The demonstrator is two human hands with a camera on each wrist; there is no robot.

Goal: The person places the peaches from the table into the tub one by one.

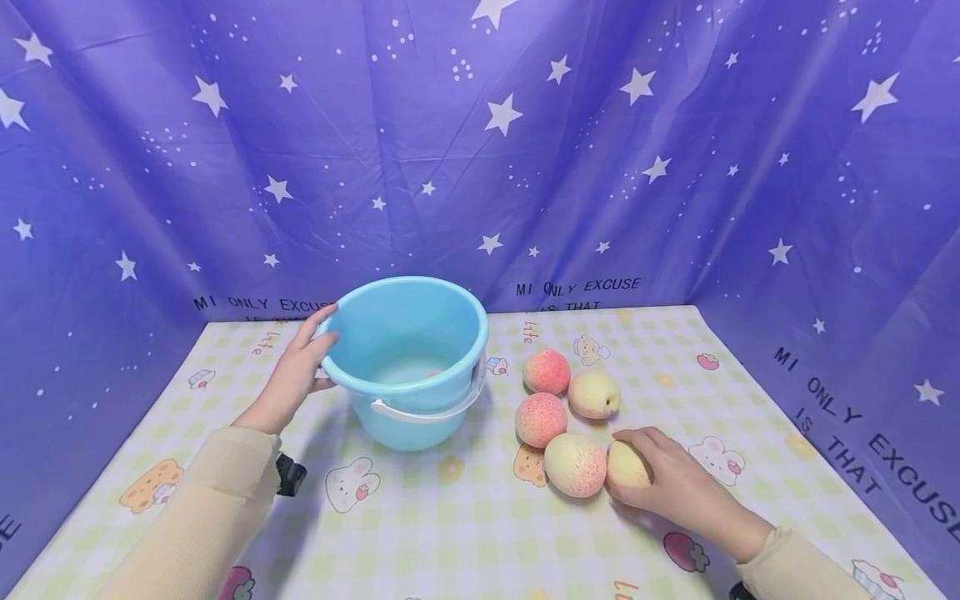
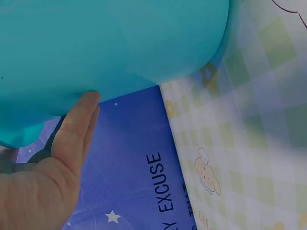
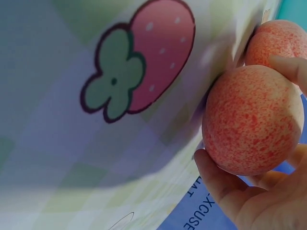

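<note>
**Left hand on the bucket, right hand round a peach**

Head view: a light blue bucket (image 1: 408,358) stands at centre frame on the counter (image 1: 465,533), its white handle hanging down the near side. The left hand (image 1: 300,371) lies against the bucket's left wall and rim, fingers nearly straight, thumb lower on the wall. In the lower right of the frame the right hand (image 1: 667,483) curls its fingers round a pale peach (image 1: 626,467), which rests on the counter touching a larger blushed peach (image 1: 574,464) on its left. Three other peaches (image 1: 547,371) sit in a cluster just above, between the held fruit and the bucket. The bucket lies up and to the left of the held peach, with the cluster between them; the right hand is much the nearer to the fruit.

Left wrist view: the bucket fills the upper left, and a thumb (image 2: 79,124) presses flat on its wall; the other fingers are out of sight.

Right wrist view: fingers (image 3: 216,179) wrap a red-speckled peach at right of frame, a second peach (image 3: 278,40) touching it above
</note>
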